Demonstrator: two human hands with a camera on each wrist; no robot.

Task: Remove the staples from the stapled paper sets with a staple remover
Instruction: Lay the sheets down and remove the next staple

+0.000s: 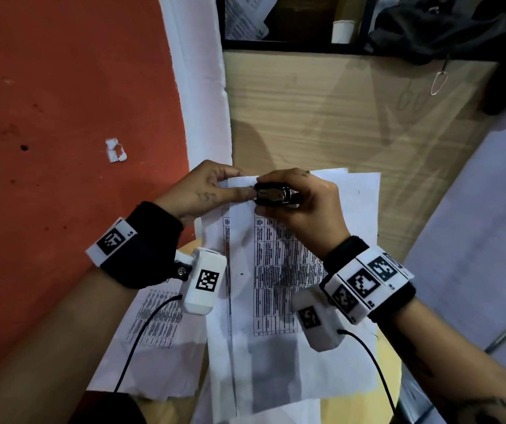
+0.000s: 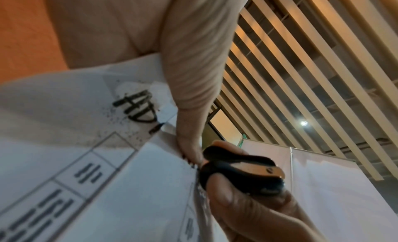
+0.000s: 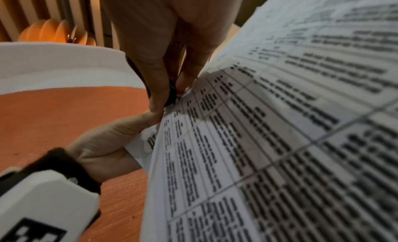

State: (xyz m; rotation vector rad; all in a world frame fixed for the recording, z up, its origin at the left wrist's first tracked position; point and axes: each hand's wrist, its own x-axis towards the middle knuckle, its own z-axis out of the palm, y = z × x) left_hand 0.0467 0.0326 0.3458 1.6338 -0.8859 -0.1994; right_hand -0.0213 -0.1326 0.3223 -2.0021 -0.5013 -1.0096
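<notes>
A stapled set of printed table sheets [image 1: 273, 270] is lifted above the desk. My left hand [image 1: 206, 188] pinches its top left corner between thumb and fingers. My right hand [image 1: 300, 200] grips a black and silver staple remover [image 1: 276, 194] and holds it against that same corner. In the left wrist view the staple remover [image 2: 241, 174] sits right at the paper's edge beside the left thumb [image 2: 193, 92]. In the right wrist view the paper [image 3: 280, 126] fills the right side and the remover's black tip [image 3: 172, 94] shows between the fingers. The staple itself is hidden.
Another printed sheet [image 1: 157, 328] lies under my left wrist, and more white sheets [image 1: 362, 194] lie beneath the held set. The wooden desk [image 1: 337, 111] extends behind. A paper cup [image 1: 343, 30] and black cloth [image 1: 438, 29] sit at the back. An orange wall [image 1: 62, 117] stands left.
</notes>
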